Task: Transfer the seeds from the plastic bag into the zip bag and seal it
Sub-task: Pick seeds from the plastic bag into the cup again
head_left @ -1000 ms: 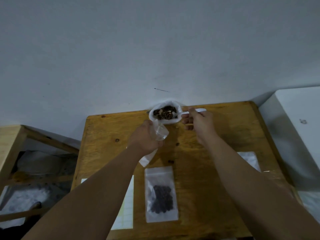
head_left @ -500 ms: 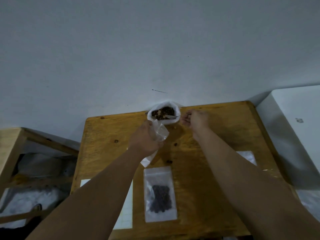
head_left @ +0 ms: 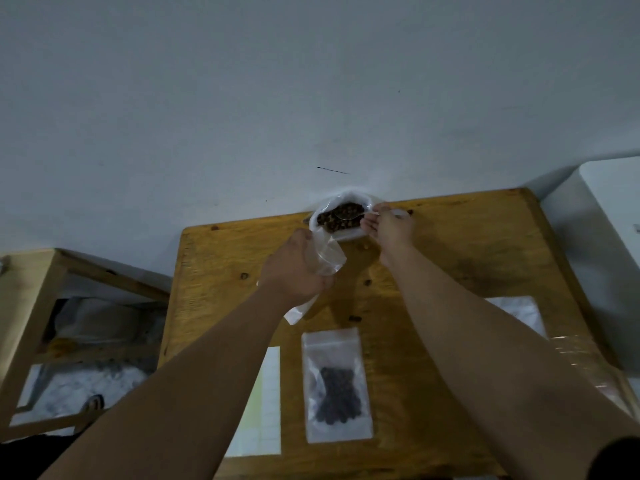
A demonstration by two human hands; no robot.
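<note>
While the left hand (head_left: 296,271) is curled tight around an empty clear zip bag (head_left: 327,263), the bag's open mouth pokes out on the thumb side and its bottom corner hangs out below the heel of the hand. The right hand (head_left: 389,228) is just across from it, pinching the handle of a clear plastic spoon (head_left: 348,215) between thumb and fingertips. The handle end sticks out past the far side of the fingers.

The spoon's bowl reaches away from the right hand's fingertips toward the left and sits down in the seeds (head_left: 329,221), which are a dark brown pile inside the white plastic bag (head_left: 346,233). That bag stands open right beyond the left hand's knuckles and is touching, or as good as touching, the right hand's fingers. It's at the far edge of the wooden table (head_left: 450,244), up against the grey wall (head_left: 311,98). I can't tell how much is actually on the spoon.

Back toward the elbows, between the two forearms, a second zip bag (head_left: 336,382) lies flat with dark seeds already in it. A pale paper sheet (head_left: 268,393) is partly tucked under the left forearm. A whitish pouch (head_left: 516,310) lies outside the right forearm, and a white box (head_left: 613,209) stands further out on that side. A wooden shelf (head_left: 31,299) sits well off to the left of the left arm.
</note>
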